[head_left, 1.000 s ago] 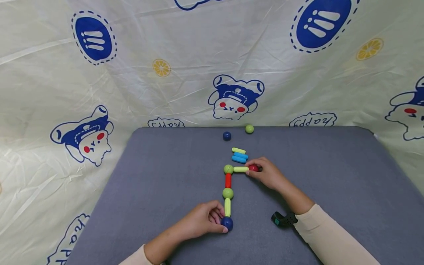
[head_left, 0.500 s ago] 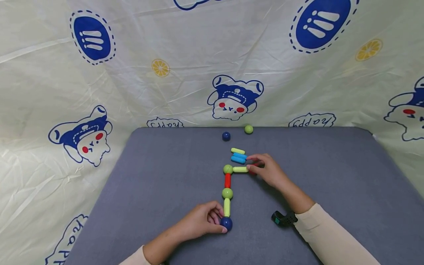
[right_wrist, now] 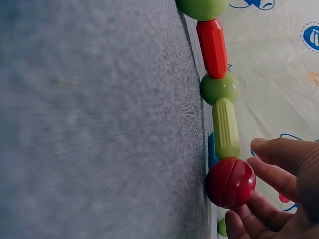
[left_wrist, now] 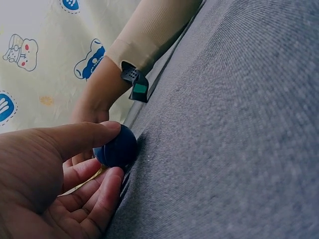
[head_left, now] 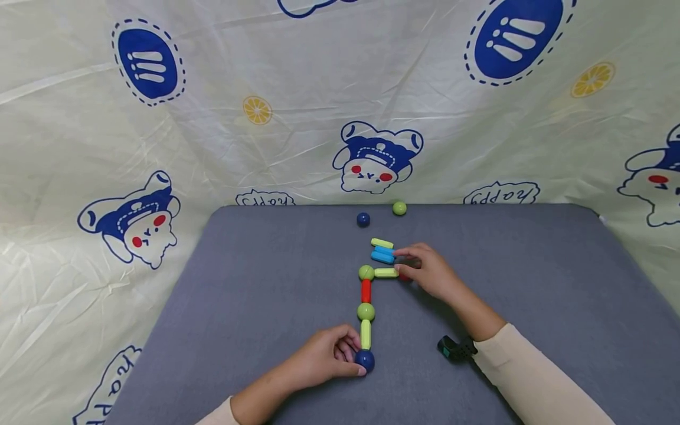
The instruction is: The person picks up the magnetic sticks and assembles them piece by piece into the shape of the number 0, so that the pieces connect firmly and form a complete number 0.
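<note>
An L-shaped chain of balls and rods lies on the table. From the near end it runs blue ball (head_left: 365,360), yellow-green rod (head_left: 365,334), green ball (head_left: 365,311), red rod (head_left: 366,291), and corner green ball (head_left: 366,272). A second yellow-green rod (right_wrist: 226,128) then leads right to a red ball (right_wrist: 231,182). My left hand (head_left: 330,352) holds the near blue ball, thumb on it and fingers curled beside it. Over the red ball is my right hand (head_left: 427,273), thumb and index finger apart. Its index fingertip is at the end of the loose blue rods (head_left: 383,258).
A loose yellow-green rod (head_left: 382,243) lies beside the two blue rods. Farther back are another blue ball (head_left: 363,219) and a green ball (head_left: 399,208) by the table's far edge. A printed curtain (head_left: 297,153) hangs behind the grey table (head_left: 255,283). The right wrist wears a dark band (head_left: 455,349).
My right hand has let go of the red ball and its index finger has moved away to the blue rods. The left hand stays on the near blue ball.
</note>
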A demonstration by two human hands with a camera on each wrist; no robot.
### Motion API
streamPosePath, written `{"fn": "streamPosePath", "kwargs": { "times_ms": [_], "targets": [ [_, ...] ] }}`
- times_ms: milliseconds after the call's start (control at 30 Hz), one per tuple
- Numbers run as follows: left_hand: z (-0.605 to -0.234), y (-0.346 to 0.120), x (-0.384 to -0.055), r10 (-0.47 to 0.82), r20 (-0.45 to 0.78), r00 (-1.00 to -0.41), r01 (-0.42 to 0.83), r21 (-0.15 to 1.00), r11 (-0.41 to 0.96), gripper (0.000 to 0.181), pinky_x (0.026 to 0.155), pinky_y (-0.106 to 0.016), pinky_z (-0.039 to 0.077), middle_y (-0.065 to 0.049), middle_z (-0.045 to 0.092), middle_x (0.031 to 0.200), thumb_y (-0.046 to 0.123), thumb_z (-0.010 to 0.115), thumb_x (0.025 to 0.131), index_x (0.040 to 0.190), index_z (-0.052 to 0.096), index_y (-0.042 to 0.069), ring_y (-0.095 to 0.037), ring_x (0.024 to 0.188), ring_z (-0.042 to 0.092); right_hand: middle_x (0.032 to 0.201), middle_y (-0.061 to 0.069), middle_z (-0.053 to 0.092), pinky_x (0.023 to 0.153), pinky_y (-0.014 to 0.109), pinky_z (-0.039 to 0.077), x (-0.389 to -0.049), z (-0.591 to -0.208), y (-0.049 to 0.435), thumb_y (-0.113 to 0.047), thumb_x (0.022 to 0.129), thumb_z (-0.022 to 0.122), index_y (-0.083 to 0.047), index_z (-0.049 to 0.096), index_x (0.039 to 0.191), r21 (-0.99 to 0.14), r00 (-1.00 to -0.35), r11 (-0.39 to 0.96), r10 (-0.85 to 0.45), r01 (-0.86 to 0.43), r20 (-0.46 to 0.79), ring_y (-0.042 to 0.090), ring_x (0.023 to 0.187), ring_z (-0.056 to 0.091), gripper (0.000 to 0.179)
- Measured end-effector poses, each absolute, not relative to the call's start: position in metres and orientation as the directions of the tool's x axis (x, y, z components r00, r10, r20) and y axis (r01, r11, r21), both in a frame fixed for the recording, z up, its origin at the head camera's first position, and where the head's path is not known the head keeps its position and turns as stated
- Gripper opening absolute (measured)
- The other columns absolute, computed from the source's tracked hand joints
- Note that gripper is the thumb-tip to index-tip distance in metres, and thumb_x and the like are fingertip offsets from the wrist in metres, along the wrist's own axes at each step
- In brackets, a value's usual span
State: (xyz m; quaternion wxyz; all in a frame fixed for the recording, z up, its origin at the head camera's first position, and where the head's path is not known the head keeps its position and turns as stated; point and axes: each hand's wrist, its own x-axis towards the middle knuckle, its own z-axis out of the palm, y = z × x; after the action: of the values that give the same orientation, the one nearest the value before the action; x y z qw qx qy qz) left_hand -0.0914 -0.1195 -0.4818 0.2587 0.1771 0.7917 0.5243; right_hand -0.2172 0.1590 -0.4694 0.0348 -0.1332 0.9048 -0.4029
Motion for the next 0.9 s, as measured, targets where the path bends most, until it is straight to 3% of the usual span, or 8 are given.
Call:
{"fn": "streamPosePath", "kwargs": {
  "times_ms": [333,600,900],
  "targets": [
    [-0.483,-0.117,-0.089,0.541,-0.205,-0.816,0.045,0.91,0.412,0.031,0.064,-0.019,0.051,0.006,0.063,0.082,0.022,0.086,0.081,0.101,0.063,0.019,-0.003,0.069,0.058,0.131,0.02,0.059,0.098,0.053,0.05,-0.231,-0.467,0.149,-0.021,0.096,0.07,-0.008,0.069,0.127,-0.665,-0.955,0.713,-0.298,-0.22,-0.003,0.035,0.116,0.06,0.034],
    [-0.486,-0.116,-0.089,0.536,-0.2,-0.82,0.054,0.906,0.421,0.031,0.064,-0.019,0.051,0.007,0.063,0.081,0.023,0.086,0.081,0.101,0.063,0.019,-0.003,0.069,0.058,0.114,0.019,0.064,0.086,0.046,0.053,-0.236,-0.467,0.136,-0.019,0.095,0.071,-0.003,0.073,0.119,-0.586,-0.957,0.772,-0.289,-0.246,0.022,0.029,0.097,0.062,0.029],
    [-0.485,-0.116,-0.089,0.54,-0.186,-0.821,0.06,0.912,0.406,0.031,0.063,-0.019,0.051,0.006,0.063,0.081,0.021,0.086,0.081,0.102,0.063,0.017,-0.002,0.068,0.057,0.103,0.017,0.069,0.081,0.043,0.052,-0.244,-0.468,0.129,-0.018,0.094,0.071,0.0,0.074,0.111,-0.557,-0.967,0.805,-0.255,-0.206,-0.011,0.027,0.092,0.063,0.025]
  ]
}}
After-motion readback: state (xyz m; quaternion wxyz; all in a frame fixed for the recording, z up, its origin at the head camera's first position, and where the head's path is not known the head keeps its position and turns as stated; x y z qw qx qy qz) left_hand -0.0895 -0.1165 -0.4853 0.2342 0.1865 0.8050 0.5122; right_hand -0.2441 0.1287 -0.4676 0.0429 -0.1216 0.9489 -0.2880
